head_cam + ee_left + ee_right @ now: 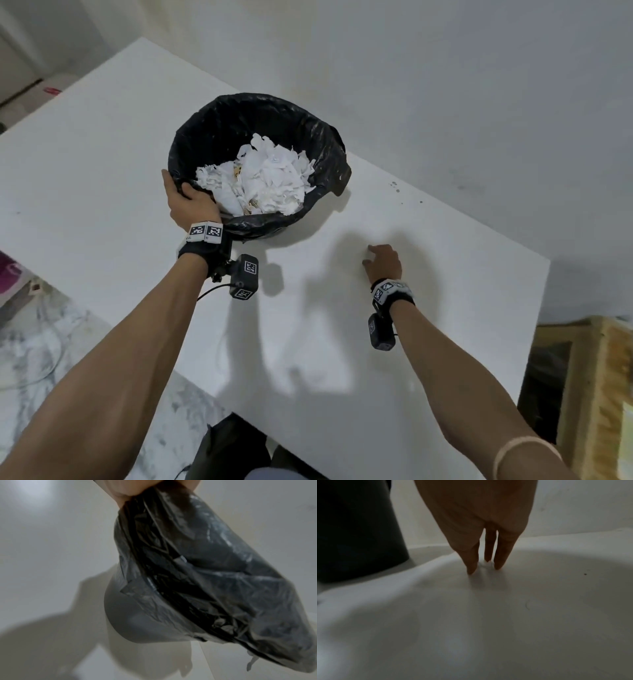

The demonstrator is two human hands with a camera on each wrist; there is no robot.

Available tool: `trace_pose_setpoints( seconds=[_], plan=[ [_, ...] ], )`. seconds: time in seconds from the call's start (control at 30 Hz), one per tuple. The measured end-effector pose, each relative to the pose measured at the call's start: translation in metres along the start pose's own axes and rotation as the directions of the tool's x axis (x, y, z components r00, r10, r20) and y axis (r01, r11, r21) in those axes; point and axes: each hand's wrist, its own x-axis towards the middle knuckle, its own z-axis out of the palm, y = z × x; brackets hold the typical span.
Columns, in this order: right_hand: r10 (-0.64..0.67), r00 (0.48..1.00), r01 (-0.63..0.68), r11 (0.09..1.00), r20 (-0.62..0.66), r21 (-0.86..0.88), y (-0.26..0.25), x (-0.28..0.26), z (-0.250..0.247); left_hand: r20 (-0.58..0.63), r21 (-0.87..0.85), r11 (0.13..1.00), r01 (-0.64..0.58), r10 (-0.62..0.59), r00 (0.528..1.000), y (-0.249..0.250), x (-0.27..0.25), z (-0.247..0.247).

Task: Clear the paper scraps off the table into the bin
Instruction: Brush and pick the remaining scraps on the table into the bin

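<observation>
Black plastic lines the bin [260,137], which stands on the white table [102,171] towards its far edge, close to the wall [445,85]. I can see the liner [214,568] bunched and folded down over the grey bin body in the left wrist view. Inside lies a heap of torn white paper scraps [260,178], filling the near half of the opening.

My left hand [186,202] grasps the bin's near-left rim, thumb hooked over the edge onto the liner and fingers wrapped round the outside. My right hand [383,262] is down on the table to the right of the bin, apart from it, towards the right edge. Its fingers [471,561] are straight and pointing down, tips touching the surface, loosely together. There may be a tiny pale fleck between the fingertips, but it is too small and blurred for me to tell. A few dark specks [397,187] dot the table near the far edge.
</observation>
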Motion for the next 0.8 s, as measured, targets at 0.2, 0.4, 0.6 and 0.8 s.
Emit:
trace_pose_setpoints(
  seconds=[0.2, 0.4, 0.6, 0.8],
  plan=[
    [-0.212, 0.977, 0.208, 0.973, -0.026, -0.101, 0.011, -0.021, 0.015, -0.088, -0.015, 1.0, -0.011, 0.01, 0.996, -0.011, -0.01, -0.004],
    [-0.078, 0.997, 0.076, 0.98, 0.001, 0.183, 0.019, -0.015, -0.011, -0.072, -0.012, 1.0, -0.02, 0.019, 0.997, -0.02, -0.017, -0.01],
    [-0.124, 0.983, 0.172, 0.883, -0.137, 0.436, -0.025, -0.006, -0.091, 0.035, 0.031, 0.999, -0.026, 0.025, 0.999, -0.01, -0.027, -0.017],
    [-0.221, 0.946, 0.314, 0.804, -0.236, 0.505, -0.105, -0.023, -0.138, 0.174, -0.004, 0.997, -0.071, 0.071, 0.982, -0.006, -0.022, -0.022]
  ],
)
